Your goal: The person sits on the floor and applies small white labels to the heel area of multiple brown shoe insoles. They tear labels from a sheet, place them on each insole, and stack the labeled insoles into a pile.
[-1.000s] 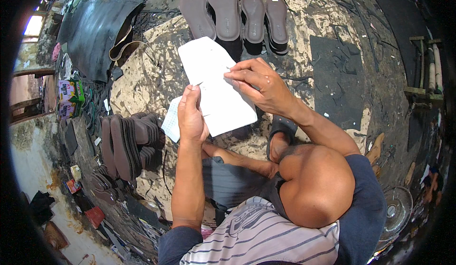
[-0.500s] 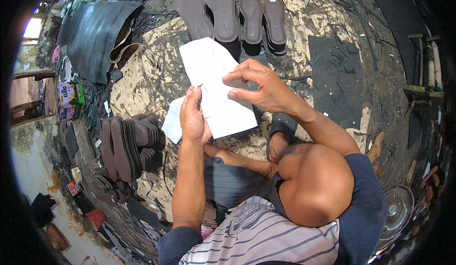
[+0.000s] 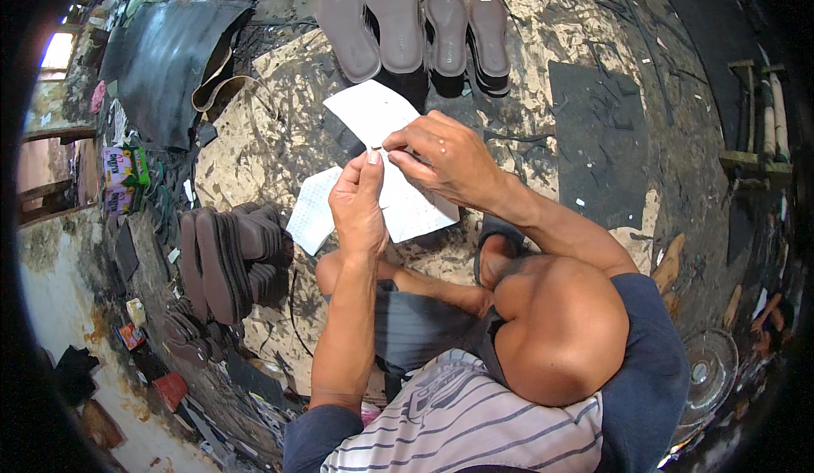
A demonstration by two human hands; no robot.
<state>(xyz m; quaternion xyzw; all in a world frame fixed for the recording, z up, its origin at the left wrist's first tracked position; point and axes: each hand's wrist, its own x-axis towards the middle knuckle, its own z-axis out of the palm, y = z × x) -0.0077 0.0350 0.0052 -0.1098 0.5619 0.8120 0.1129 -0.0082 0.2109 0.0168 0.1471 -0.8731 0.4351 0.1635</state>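
My left hand (image 3: 359,206) pinches a white paper sheet (image 3: 369,110) with its thumb on top, and the lower part of the sheet hangs toward my shins. Thumb and forefinger of my right hand (image 3: 449,161) are closed at the left thumb's tip, over the middle of the sheet. A small pale sliver shows between the fingertips; what it is, I cannot make out. Beside the left wrist is a second sheet (image 3: 312,210) with rows of faint marks. Beyond the paper, brown sandal soles (image 3: 395,27) stand in several stacks, some with small white stickers.
More brown soles (image 3: 222,265) lie in stacks at the left. A black rubber sheet (image 3: 598,146) lies at the right, and a larger dark sheet (image 3: 165,66) at the far left. Scraps litter the floor around a stained mat (image 3: 246,146). A round fan (image 3: 708,375) is near my right side.
My right hand has moved left and down to meet the left thumb. The left hand has shifted slightly right, and the sheet is now bent and more covered by the hands.
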